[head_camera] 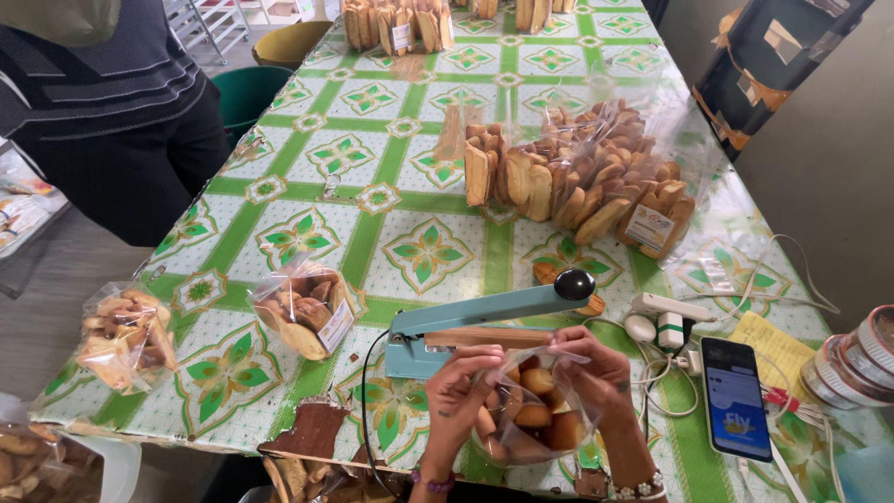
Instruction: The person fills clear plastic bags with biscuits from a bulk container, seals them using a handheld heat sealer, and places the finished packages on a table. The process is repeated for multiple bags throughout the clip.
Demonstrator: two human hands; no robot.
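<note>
Both hands, left hand (pixel 463 384) and right hand (pixel 596 373), pinch the open mouth of a clear bag of biscuits (pixel 531 410) just before the teal heat sealer (pixel 484 321) on the worktop (pixel 410 186), seemingly readying it for sealing.

Green-patterned table (pixel 410 177), heat sealer (pixel 484 321), biscuit bags (pixel 577 177), phone (pixel 736 399)

Green-patterned worktop (pixel 424 200). Piled bagged rusks (pixel 582 172) far side. Two sealed biscuit bags (pixel 305 307) (pixel 126 335) left edge. Smartphone (pixel 735 398), white chargers (pixel 666 321), tape rolls (pixel 852 359) right. Dark-clothed person (pixel 121 112) standing left.
</note>
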